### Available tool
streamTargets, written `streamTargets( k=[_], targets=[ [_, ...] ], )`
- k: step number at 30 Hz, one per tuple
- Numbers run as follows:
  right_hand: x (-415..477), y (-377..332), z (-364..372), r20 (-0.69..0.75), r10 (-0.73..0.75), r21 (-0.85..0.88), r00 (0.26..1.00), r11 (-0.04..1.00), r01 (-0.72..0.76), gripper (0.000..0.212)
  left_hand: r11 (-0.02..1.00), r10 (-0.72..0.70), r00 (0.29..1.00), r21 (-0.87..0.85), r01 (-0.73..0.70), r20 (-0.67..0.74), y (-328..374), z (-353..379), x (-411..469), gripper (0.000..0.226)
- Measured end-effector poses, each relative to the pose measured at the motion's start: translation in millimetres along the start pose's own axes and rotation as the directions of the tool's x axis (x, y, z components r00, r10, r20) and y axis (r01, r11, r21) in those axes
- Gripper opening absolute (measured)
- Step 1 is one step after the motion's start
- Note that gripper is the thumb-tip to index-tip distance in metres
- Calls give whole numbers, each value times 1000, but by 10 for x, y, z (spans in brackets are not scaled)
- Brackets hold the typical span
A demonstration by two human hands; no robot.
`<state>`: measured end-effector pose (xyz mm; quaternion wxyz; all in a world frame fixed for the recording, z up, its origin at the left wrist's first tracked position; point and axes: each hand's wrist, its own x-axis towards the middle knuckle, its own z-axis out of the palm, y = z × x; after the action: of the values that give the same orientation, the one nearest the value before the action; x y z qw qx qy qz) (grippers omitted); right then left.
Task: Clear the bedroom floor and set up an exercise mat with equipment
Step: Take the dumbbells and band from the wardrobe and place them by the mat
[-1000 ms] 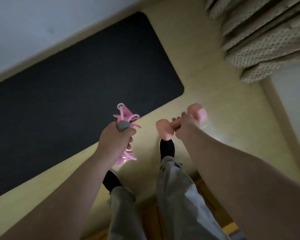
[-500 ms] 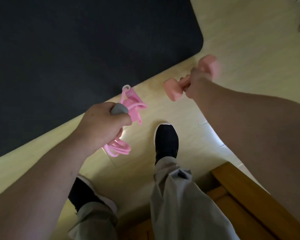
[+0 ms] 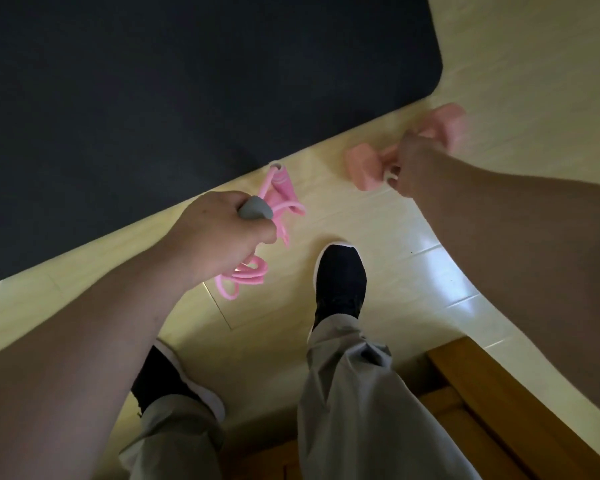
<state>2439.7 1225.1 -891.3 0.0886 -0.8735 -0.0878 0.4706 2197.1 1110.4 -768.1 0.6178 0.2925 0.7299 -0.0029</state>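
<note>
Open floor point(image 3: 413, 237) runs along the edge of the dark mat point(image 3: 187, 81). Left grip point(image 3: 222, 230), knuckles up, clenches pink rope point(image 3: 246, 275); right grip point(image 3: 416, 161) clasps pink dumbbell point(image 3: 361, 168).

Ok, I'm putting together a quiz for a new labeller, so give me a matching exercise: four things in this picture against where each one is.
Things:
1. pink dumbbell
2. pink skipping rope
3. black exercise mat
4. wooden furniture edge

Places:
A. spread flat on the tiled floor
B. gripped in the left hand
C. at the lower right of the view
D. gripped in the right hand

Pairs: 1-D, 2-B, 3-A, 4-C.
</note>
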Motion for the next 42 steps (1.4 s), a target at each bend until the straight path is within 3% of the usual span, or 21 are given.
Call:
streamTargets(
  k=[2, 4, 6, 7, 9, 11, 12, 14, 16, 18, 22, 24, 28, 32, 34, 37, 42],
  targets=[
    [-238, 46, -80, -97, -34, -118, 995, 993, 22, 33, 998, 31, 999, 51, -30, -22, 51, -25, -27, 3],
    [-447, 156, -109, -155, -123, -111, 980, 988, 106, 54, 984, 97, 995, 157, -89, -39, 61, -62, -117, 2],
    [-702, 285, -51, -73, -304, -126, 950, 948, 294, 58, 960, 158, 987, 237, -146, -35, 50, -96, -184, 4],
    [-818, 363, 4, 43, -440, -217, 897, 872, 439, 54, 942, 183, 982, 292, -163, -40, 30, -123, -241, 7],
    [-1047, 491, 97, 370, -618, -392, 693, 573, 720, 68, 889, 232, 972, 416, -193, -45, -25, -162, -311, 11],
    [-1220, 579, 198, 615, -624, -441, 482, 235, 866, 89, 849, 272, 962, 480, -222, -36, -94, -194, -350, 12],
    [-1305, 619, 253, 680, -608, -435, 409, 114, 893, 94, 838, 290, 957, 491, -237, -32, -147, -218, -368, 12],
    [-1450, 682, 368, 757, -560, -398, 336, 13, 917, 89, 829, 308, 951, 496, -259, -19, -278, -281, -422, 12],
    [-1572, 732, 454, 796, -520, -390, 311, -46, 920, 74, 829, 319, 947, 496, -259, -39, -421, -344, -476, 13],
    [-1664, 790, 517, 821, -491, -386, 292, -100, 917, 67, 850, 314, 945, 469, -239, -88, -578, -414, -524, 15],
    [-1893, 948, 646, 820, -508, -357, 265, -92, 929, 47, 905, 251, 960, 382, -188, -122, -936, -561, -629, 14],
    [-2014, 1009, 707, 799, -526, -371, 293, -47, 927, 30, 929, 213, 967, 336, -155, -141, -1099, -625, -680, 14],
    [-2279, 1185, 877, 799, -483, -375, 357, 64, 925, 29, 988, 122, 972, 123, -98, -202, -1458, -718, -807, 33],
    [-2464, 1294, 1056, 763, -425, -421, 488, 246, 873, 22, 994, -3, 949, -107, -32, -317, -1680, -765, -928, 53],
    [-2516, 1322, 1132, 758, -393, -425, 521, 308, 851, 20, 949, -143, 890, -315, -1, -434, -1832, -807, -924, 45],
    [-2559, 1318, 1205, 788, -326, -477, 522, 213, 853, 17, 787, -393, 768, -617, -3, -505, -2054, -858, -880, 22],
    [-2394, 1303, 1320, 757, -300, -588, 580, 74, 806, 12, 692, -535, 541, -704, -159, -649, -2384, -1014, -886, 35]
  ],
)
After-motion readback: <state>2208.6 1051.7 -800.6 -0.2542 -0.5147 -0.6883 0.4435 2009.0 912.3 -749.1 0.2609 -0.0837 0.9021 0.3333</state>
